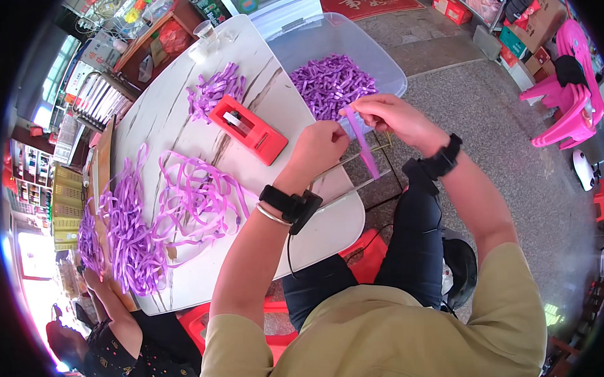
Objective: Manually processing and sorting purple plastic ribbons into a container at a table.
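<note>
A short purple ribbon strip (363, 145) hangs down from the pinched fingertips of my right hand (396, 119). Close to its left side is my left hand (324, 144), fingers curled shut; whatever they may hold is hidden. Just beyond both hands stands a translucent plastic tub (377, 59) with a heap of purple ribbon pieces (331, 84) in it. On the marble-patterned table (274, 70) a red tape dispenser (250, 130) lies left of my left hand. A small pile of purple ribbon pieces (217, 90) is behind the dispenser.
Long loose purple ribbons (196, 195) and a thicker bundle (130, 228) spread over the table's left part. A clear plastic cup (205, 31) stands at the far edge. Another person (121, 341) works at lower left. Pink chairs (568, 93) stand right, a red stool (367, 256) below.
</note>
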